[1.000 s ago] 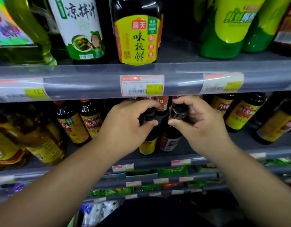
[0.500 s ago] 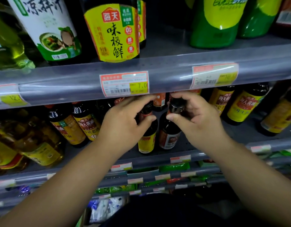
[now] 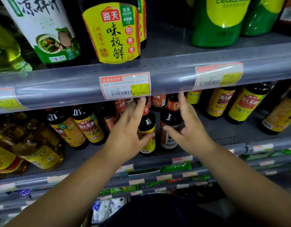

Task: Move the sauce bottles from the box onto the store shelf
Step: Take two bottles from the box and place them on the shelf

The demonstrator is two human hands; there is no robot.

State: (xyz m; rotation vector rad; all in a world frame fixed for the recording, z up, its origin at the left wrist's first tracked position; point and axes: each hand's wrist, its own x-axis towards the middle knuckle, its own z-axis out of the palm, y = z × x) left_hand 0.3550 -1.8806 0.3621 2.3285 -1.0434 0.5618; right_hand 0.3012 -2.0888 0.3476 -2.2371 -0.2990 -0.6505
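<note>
free: bare shelf [image 3: 223,130] right of front bottles [image 3: 170,118] | obstacle: rail [image 3: 166,76] overhead

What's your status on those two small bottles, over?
Left hand open, right hand open, fingers straight. Yellow-label bottle and red-and-white-label bottle upright, side by side on shelf. Upper shelf rail close above both hands.

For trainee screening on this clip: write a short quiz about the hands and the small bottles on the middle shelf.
1. True or false: the left hand has its fingers curled round the small dark yellow-labelled sauce bottle.
2. Which price shows on the red-bordered paper tag above that hand? A) 7.0 B) 3.5 C) 25
3. Fill in: the small dark bottle with the red-and-white label stands to the ___ of the yellow-labelled one.
Key: 1 false; 2 A; 3 right.
</note>
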